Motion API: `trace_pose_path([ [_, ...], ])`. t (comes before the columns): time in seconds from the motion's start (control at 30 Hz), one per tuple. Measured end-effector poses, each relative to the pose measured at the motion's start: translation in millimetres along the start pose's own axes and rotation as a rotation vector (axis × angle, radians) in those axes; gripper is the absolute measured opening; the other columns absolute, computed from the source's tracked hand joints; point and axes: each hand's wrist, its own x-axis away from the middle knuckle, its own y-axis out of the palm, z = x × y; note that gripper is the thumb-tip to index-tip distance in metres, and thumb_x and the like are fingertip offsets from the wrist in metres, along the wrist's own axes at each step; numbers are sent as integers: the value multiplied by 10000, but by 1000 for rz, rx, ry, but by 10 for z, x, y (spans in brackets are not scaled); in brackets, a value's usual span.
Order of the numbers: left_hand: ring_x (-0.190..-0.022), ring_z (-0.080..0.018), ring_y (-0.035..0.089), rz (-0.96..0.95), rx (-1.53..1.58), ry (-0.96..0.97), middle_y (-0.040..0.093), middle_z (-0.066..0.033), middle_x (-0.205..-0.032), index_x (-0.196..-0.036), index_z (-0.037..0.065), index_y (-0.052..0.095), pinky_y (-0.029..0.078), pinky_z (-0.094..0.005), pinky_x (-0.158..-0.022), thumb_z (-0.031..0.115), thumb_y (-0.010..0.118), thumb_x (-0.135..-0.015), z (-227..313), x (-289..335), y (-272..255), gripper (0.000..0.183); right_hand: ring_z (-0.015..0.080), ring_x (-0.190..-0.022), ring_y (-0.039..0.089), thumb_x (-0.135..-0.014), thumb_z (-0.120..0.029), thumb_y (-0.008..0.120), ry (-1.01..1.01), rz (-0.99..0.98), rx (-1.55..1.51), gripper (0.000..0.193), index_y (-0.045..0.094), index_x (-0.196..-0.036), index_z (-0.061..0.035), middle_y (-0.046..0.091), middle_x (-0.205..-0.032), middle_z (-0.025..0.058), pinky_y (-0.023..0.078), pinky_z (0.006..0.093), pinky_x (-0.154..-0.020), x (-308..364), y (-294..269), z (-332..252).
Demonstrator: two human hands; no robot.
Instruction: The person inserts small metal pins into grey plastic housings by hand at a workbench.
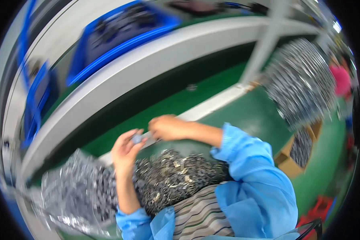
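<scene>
My left hand [125,151] is raised over the near side of the bench, thumb and fingers pinching a small pale grey part [137,139]. My right hand [169,127] comes in from the right with its fingers curled together, close beside that part. What the right fingers hold, if anything, is blurred and too small to make out. Below both hands lies a heap of small metal pieces [176,174], dark with some brassy glints. A clear plastic bag [78,186] full of dark grey parts sits to the left of my left forearm.
A blue bin [120,47] of dark parts stands at the far left beyond a pale rail [148,50]. To the right rises a stack of silvery, ridged pieces [302,82]. Beneath it is a cardboard box [290,165] with dark parts. A red object [320,210] shows at lower right.
</scene>
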Motion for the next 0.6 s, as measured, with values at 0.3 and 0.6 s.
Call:
trace_pose_path([
  [0.3,-1082,-175,677,-98,52,27,692,-116,-1162,-1279,-28,597,565,-298,-929,-143,640,-881,-91,62,-48,416,196,-739,630,-830,-4,746,-85,354,-463,82,679,-875,-20,638,-849,65,496,315,-654,11,-279,-627],
  [0.6,-1009,-158,687,-59,32,20,681,-116,-1127,-1191,-27,586,584,-291,-858,-96,626,-922,-66,44,13,281,162,-751,630,-843,-5,744,43,340,-452,87,660,-857,-24,638,-825,38,485,305,-641,16,-238,-610],
])
